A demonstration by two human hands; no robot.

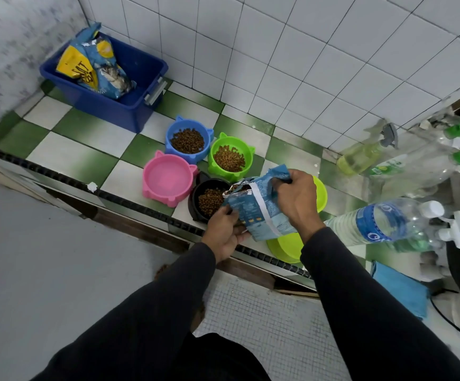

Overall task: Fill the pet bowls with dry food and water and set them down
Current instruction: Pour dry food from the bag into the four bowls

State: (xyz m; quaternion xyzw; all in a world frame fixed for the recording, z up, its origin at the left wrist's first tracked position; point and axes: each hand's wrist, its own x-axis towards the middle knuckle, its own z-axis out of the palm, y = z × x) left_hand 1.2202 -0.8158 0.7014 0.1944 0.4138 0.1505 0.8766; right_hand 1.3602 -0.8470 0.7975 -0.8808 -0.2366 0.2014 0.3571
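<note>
Both my hands hold a small blue food pouch (pixel 261 210), tipped with its torn mouth over a black bowl (pixel 196 199) that has kibble in it. My left hand (pixel 223 232) grips the pouch's lower edge; my right hand (pixel 297 196) grips its top. A blue bowl (pixel 189 127) and a green bowl (pixel 246 152) behind hold kibble. The pink bowl (pixel 168 178) holds water. Two lime bowls lie partly hidden, one behind my right hand (pixel 321 193), one under the pouch (pixel 286 248).
A blue bin (pixel 141 78) with a cat-food bag (pixel 94 67) stands at the back left on the checkered ledge. At the right are a water bottle (pixel 380 221), more plastic bottles (pixel 415 166), a spray bottle (pixel 360 158) and a blue cloth (pixel 402 290).
</note>
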